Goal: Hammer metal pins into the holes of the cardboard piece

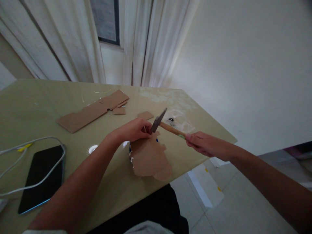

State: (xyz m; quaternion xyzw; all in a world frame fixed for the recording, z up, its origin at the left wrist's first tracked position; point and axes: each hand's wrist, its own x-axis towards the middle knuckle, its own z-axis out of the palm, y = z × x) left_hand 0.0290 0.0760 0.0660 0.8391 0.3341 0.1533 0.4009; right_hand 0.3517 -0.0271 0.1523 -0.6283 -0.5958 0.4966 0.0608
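Hands (134, 130) (202, 143) closed on cardboard (148, 159), hammer (162, 123)

small hammer (162, 123), wooden handle, dark metal head tilted up over a ragged brown cardboard piece (149, 159) lying flat at the tabletop's near edge.

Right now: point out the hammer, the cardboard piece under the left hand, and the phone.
hammer (159, 120), head view, on the metal head.
cardboard piece (149, 159), head view, on its flat middle.
phone (41, 177), head view, on the dark screen.
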